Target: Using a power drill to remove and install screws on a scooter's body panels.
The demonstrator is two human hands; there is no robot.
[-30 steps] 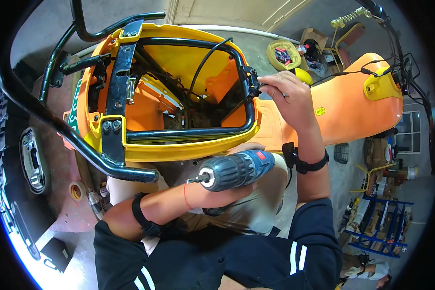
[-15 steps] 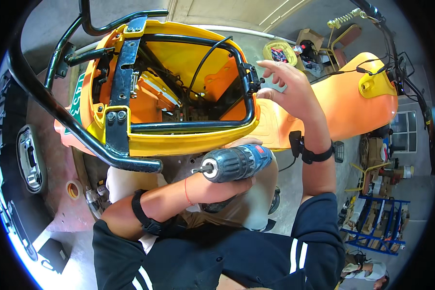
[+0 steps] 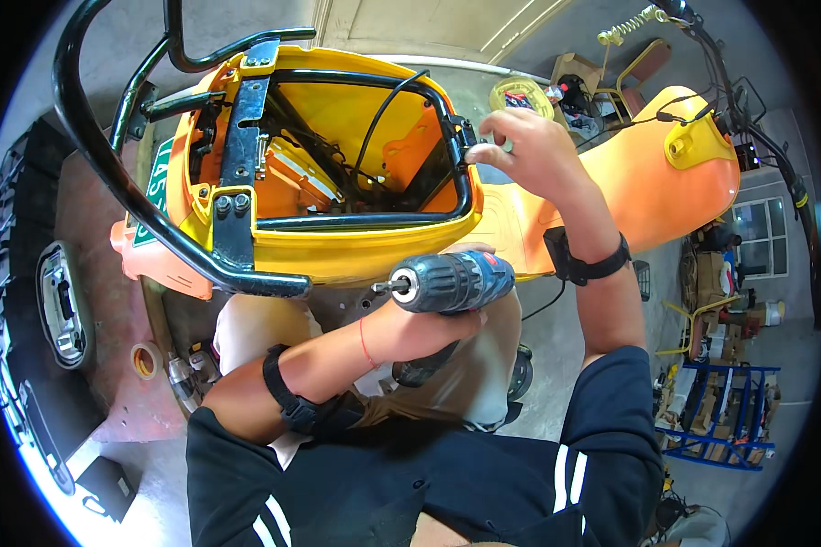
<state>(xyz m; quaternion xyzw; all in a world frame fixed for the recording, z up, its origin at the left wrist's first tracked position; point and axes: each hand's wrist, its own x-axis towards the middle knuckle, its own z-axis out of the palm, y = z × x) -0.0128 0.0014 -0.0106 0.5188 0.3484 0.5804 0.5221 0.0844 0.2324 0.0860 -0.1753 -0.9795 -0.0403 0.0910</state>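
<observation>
My left hand (image 3: 420,335) is wrapped round a blue and black cordless drill (image 3: 456,281), its chuck and short bit pointing left. Beyond it is an orange and yellow scooter body (image 3: 356,260) with an open storage well ringed by a black tube frame (image 3: 365,221). My right hand (image 3: 529,150) is at the right end of that frame, beside a small black hinge bracket (image 3: 463,137). Its fingers are bent, with thumb and forefinger apart. The thumb tip is close to the bracket; whether it touches I cannot tell. A small pale spot shows among the fingers, too small to name.
A thick black tube rail (image 3: 160,214) curves round the scooter's left end. On the floor to the left lie a tape roll (image 3: 144,360) and a grey drill-like tool (image 3: 182,383). A yellow basin (image 3: 522,96) stands behind; a blue rack (image 3: 716,415) is at right.
My right hand's spread fingers have bent inward, and the hand has come closer to the hinge bracket. The drill stays in my left hand, slightly higher in view. The whole view has shifted a little.
</observation>
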